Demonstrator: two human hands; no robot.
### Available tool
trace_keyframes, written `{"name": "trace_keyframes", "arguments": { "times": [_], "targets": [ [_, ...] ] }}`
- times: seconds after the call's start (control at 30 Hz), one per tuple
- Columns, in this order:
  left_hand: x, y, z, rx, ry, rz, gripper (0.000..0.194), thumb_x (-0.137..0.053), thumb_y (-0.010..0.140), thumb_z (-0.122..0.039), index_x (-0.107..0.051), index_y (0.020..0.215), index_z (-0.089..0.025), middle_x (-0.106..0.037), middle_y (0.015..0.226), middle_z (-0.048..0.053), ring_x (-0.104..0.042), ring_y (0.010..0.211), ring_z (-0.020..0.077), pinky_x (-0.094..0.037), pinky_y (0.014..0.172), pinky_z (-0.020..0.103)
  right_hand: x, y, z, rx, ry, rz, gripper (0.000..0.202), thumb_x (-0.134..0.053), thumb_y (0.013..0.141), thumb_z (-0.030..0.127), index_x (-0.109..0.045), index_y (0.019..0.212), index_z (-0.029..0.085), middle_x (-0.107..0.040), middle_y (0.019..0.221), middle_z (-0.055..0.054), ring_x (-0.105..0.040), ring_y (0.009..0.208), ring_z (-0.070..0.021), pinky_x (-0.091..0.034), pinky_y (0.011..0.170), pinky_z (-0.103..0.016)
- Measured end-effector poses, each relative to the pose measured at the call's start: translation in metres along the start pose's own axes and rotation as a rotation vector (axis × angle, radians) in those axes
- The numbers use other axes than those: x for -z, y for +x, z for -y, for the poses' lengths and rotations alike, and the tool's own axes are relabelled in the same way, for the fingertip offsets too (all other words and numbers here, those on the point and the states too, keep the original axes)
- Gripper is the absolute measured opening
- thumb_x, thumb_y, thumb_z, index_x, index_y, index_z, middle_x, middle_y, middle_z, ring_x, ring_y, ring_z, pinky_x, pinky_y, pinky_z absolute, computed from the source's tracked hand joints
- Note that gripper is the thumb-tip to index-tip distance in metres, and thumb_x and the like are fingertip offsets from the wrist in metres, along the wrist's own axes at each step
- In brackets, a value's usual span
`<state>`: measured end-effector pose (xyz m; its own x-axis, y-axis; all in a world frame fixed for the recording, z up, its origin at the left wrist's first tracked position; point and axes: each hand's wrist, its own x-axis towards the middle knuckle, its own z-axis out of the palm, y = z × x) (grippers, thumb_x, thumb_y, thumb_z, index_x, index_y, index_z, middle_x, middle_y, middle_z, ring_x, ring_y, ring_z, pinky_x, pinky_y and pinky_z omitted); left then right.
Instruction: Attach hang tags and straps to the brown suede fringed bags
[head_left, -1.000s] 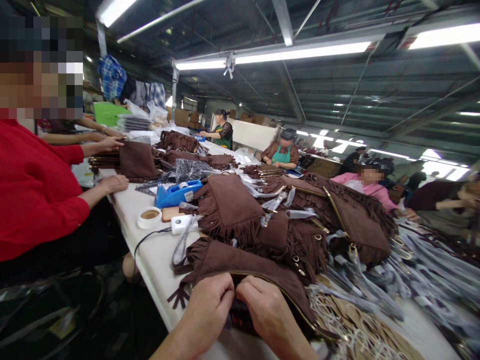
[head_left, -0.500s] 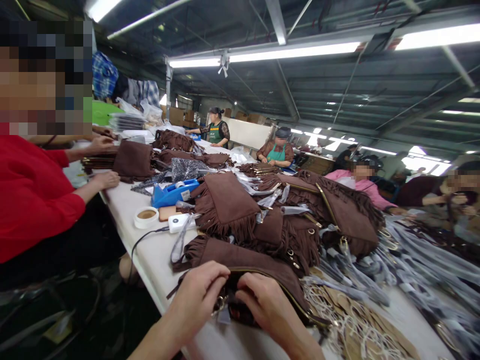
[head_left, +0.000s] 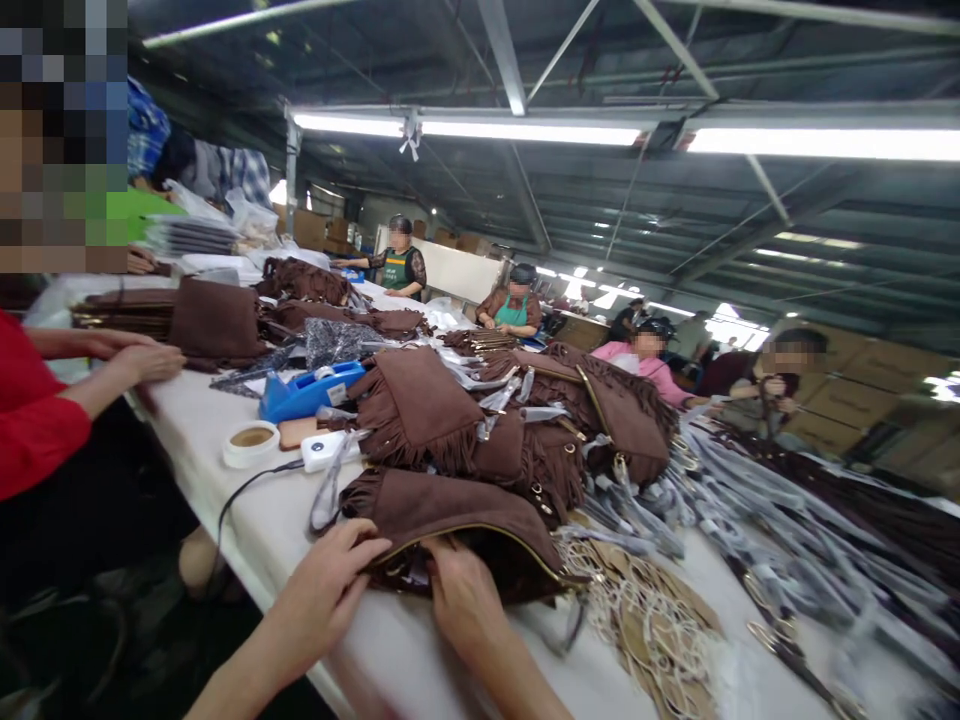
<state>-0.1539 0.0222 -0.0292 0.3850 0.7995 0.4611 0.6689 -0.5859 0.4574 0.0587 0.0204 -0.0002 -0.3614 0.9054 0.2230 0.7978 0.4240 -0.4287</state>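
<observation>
A brown fringed bag (head_left: 457, 500) lies at the near edge of the table with its gold zipper undone and its mouth gaping toward me. My left hand (head_left: 330, 575) grips the left end of the opening, thumb and fingers pressed on the rim. The fingers of my right hand (head_left: 461, 585) reach inside the mouth, so their tips are hidden and what they hold, if anything, cannot be made out. More brown fringed bags (head_left: 427, 405) are heaped just behind.
On the white table (head_left: 191, 415) sit a blue tape dispenser (head_left: 311, 390), a tape roll (head_left: 251, 442) and a white corded device (head_left: 324, 450). White strings (head_left: 652, 610) and wrapped straps (head_left: 750, 500) lie right. A co-worker in red (head_left: 37, 410) stands left.
The bag's mouth has opened wider. My right hand has gone into the opening, and my left hand has moved to its left end. The view has shifted to the right.
</observation>
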Motion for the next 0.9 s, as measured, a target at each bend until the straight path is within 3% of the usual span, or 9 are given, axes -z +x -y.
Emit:
{"name": "trace_keyframes", "arguments": {
  "times": [0.07,0.2,0.27,0.37,0.43,0.53,0.67,0.77,0.9],
  "targets": [
    [-0.006,-0.003,0.017,-0.022,0.032,-0.066,0.058,-0.041,0.078,-0.005,-0.058,0.13,-0.024,-0.056,0.133,0.012,-0.054,0.123,0.029,-0.045,0.105,0.047,-0.002,-0.001,-0.003,-0.003,0.021,-0.008,0.051,-0.046,0.084,0.001,-0.058,0.132,0.013,-0.063,0.131,-0.013,-0.058,0.122,-0.0258,-0.044,0.105,-0.035],
    [-0.009,0.001,0.031,0.092,0.078,-0.104,0.04,-0.037,0.087,-0.01,-0.066,0.113,-0.016,-0.067,0.109,0.015,-0.064,0.103,0.0288,-0.053,0.093,0.045,-0.001,-0.007,-0.016,0.077,0.094,0.05,0.049,-0.041,0.09,0.006,-0.053,0.138,0.007,-0.055,0.141,-0.016,-0.05,0.131,-0.0248,-0.037,0.113,-0.039],
    [-0.005,0.005,0.026,0.121,0.079,-0.067,0.037,-0.036,0.087,-0.008,-0.067,0.106,-0.017,-0.068,0.1,0.013,-0.064,0.098,0.0274,-0.054,0.09,0.044,0.003,-0.012,-0.021,0.104,0.177,0.061,0.045,-0.037,0.094,0.009,-0.056,0.135,0.011,-0.059,0.138,-0.014,-0.052,0.129,-0.0215,-0.038,0.113,-0.036],
    [0.001,0.01,0.016,0.111,0.089,-0.035,0.05,-0.039,0.078,-0.002,-0.06,0.121,-0.017,-0.064,0.111,0.012,-0.062,0.105,0.0257,-0.051,0.096,0.042,0.008,-0.017,-0.02,0.085,0.204,0.074,0.048,-0.05,0.087,0.012,-0.054,0.135,0.015,-0.062,0.133,-0.011,-0.057,0.122,-0.0222,-0.043,0.107,-0.035],
    [0.002,0.014,0.012,0.105,0.107,-0.019,0.061,-0.042,0.072,0.0,-0.056,0.128,-0.018,-0.058,0.123,0.013,-0.057,0.115,0.0263,-0.047,0.102,0.043,0.007,-0.017,-0.01,0.032,0.132,0.068,0.058,-0.065,0.079,0.018,-0.053,0.136,0.015,-0.063,0.129,-0.013,-0.06,0.116,-0.027,-0.047,0.101,-0.038],
    [0.002,0.02,0.01,0.114,0.114,0.039,0.055,-0.043,0.069,0.002,-0.062,0.116,-0.019,-0.059,0.124,0.012,-0.055,0.118,0.0272,-0.045,0.103,0.043,-0.001,-0.013,0.006,-0.028,-0.081,0.025,0.058,-0.074,0.076,0.028,-0.057,0.131,0.017,-0.067,0.118,-0.013,-0.064,0.104,-0.0327,-0.051,0.088,-0.041],
    [0.008,0.03,0.002,0.115,0.1,0.029,0.043,-0.037,0.073,0.002,-0.063,0.099,-0.019,-0.062,0.116,0.011,-0.059,0.11,0.0248,-0.049,0.095,0.039,-0.006,-0.002,0.011,-0.004,-0.241,-0.001,0.014,-0.062,0.09,0.021,-0.07,0.102,0.022,-0.073,0.098,-0.006,-0.069,0.092,-0.025,-0.047,0.074,-0.028],
    [0.018,0.037,-0.014,0.064,0.007,-0.05,0.04,-0.037,0.074,0.001,-0.061,0.097,-0.021,-0.061,0.12,0.009,-0.059,0.11,0.0238,-0.048,0.092,0.036,0.004,0.009,0.009,0.001,-0.175,-0.019,0.026,-0.047,0.1,0.025,-0.07,0.087,0.022,-0.075,0.086,-0.003,-0.07,0.08,-0.018,-0.042,0.066,-0.023],
    [0.024,0.044,-0.039,-0.03,-0.233,-0.113,0.033,-0.036,0.078,-0.001,-0.057,0.092,-0.023,-0.062,0.11,0.006,-0.06,0.102,0.0199,-0.048,0.087,0.031,0.018,0.026,0.013,-0.078,-0.239,0.013,0.032,-0.041,0.1,0.02,-0.071,0.088,0.02,-0.076,0.084,-0.007,-0.071,0.078,-0.0214,-0.043,0.065,-0.026]
  ]
}}
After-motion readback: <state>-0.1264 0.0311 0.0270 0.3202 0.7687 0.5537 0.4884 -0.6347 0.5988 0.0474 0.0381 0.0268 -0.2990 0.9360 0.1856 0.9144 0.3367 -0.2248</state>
